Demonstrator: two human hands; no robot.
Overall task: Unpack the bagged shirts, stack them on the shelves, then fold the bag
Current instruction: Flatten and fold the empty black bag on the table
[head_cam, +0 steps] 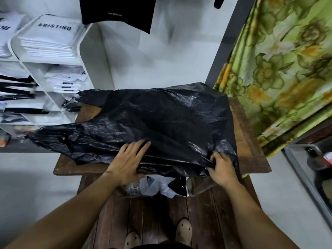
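Now the black bag [161, 123] is the biggest thing before me. It lies spread almost flat across the wooden table [251, 155], reaching well ahead of my fingertips and off to their left, where its torn handle end trails past the table's edge. I see no bulge under the plastic, so I take it to be empty.

Far beyond my left fingertips, up and to the left, the white shelves [53, 60] hold folded shirts [48, 45] in neat stacks. From that I judge the unpacking and stacking done, though I cannot tell whether shirts wait somewhere out of sight. What is left is folding the bag, and that looks barely started: the plastic is wrinkled and at full spread, with only its near edge gathered.

My left hand [127, 159] lies on the bag with fingers straight, pressing the plastic down close to that near edge. My right hand [222, 168] has its fingers curled into the near right corner, pinching a bunch of plastic. Just behind my wrists, under the table's edge, sit some crumpled clear wrappers [149, 186].

The top shirt of the stack reads ARISTINO in dark capitals. The neighbouring stack's letters are cut off, and the small pale print on the black cloth [116, 13] hanging far above is too small to read.
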